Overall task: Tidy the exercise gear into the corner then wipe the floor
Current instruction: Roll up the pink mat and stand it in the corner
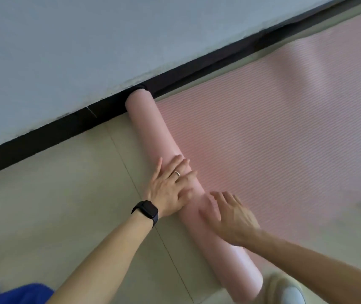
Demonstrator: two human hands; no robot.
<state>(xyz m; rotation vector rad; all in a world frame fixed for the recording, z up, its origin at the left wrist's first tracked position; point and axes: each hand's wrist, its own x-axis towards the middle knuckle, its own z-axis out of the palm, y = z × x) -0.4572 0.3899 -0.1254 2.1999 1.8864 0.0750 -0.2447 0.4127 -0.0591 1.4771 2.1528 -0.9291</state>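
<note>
At the far left bottom corner a patch of blue fabric [10, 292] shows, too blurred to say what it is. Above it a pale grey wall [87, 51] runs across the view, edged at its foot by a black skirting [43, 137], and below that lies the cream tiled floor [54, 205]. The left forearm reaches in from the bottom, with a dark watch [146, 210] on the wrist. The left hand [170, 185] lies palm down on the roll [151, 132] of the pink exercise mat [285, 128], its fingers straight and spread, pressing on the curved top; a ring [176, 173] sits on one finger. The roll is a smooth pink tube that runs from the skirting, which its far end touches, down towards the lower right. Just beside the left hand, a little nearer the camera, the right hand [234, 218] rests on the same roll with its fingers loosely bent over the top, not gripping; it is somewhat blurred. The two hands are close together but not touching. To the right of the roll the ribbed, unrolled part of the mat lies flat on the floor along the wall, with a narrow strip of tile between it and the skirting. At the bottom right, just beside the near end of the roll, is a pale rounded shape [289, 290] that I cannot identify.
</note>
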